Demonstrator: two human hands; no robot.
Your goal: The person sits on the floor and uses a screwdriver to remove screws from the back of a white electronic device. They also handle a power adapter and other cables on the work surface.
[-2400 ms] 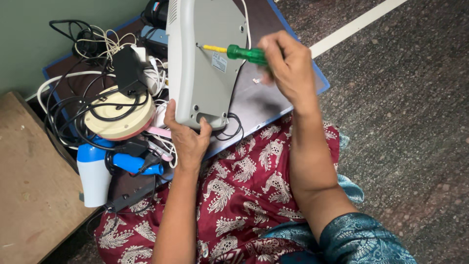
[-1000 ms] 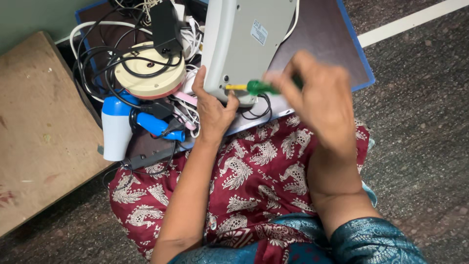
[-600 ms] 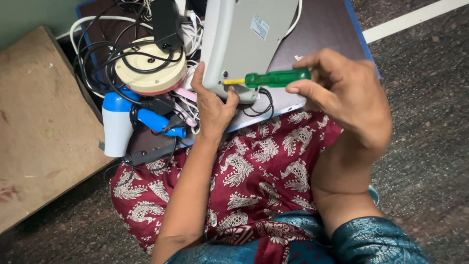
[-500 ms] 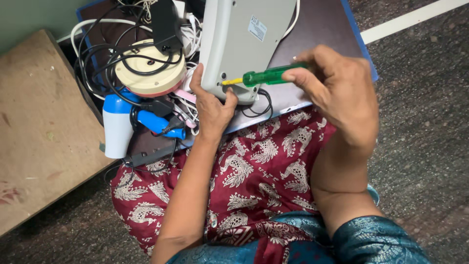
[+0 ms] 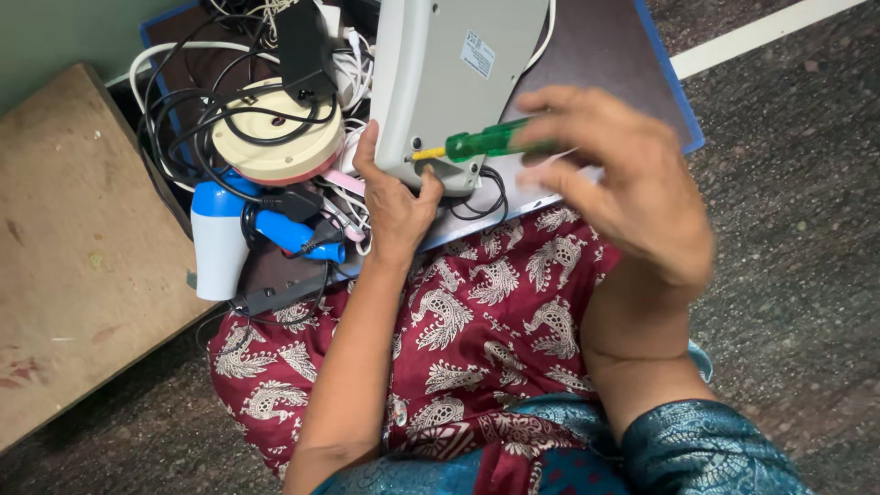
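Note:
My left hand [image 5: 396, 203] grips the lower corner of a grey plastic appliance casing [image 5: 449, 73] that stands tilted on a brown mat. My right hand [image 5: 623, 183] holds a green-handled screwdriver [image 5: 486, 142]. Its yellow shaft and tip rest against the casing's lower edge, just above my left thumb. A small white label sits on the casing's back. My lap, in red patterned cloth [image 5: 467, 321], lies just below both hands.
Left of the casing lies a tangle of black and white cables [image 5: 229, 110] over a round cream device [image 5: 275, 137], beside a blue-and-white hair dryer [image 5: 220, 238]. A wooden board [image 5: 73, 247] lies at far left. The mat [image 5: 632, 55] has a blue edge; grey floor with a white line lies to the right.
The screwdriver tip moved from the casing's middle down to its lower edge. My right hand has shifted its hold along the handle. My left hand stays on the corner.

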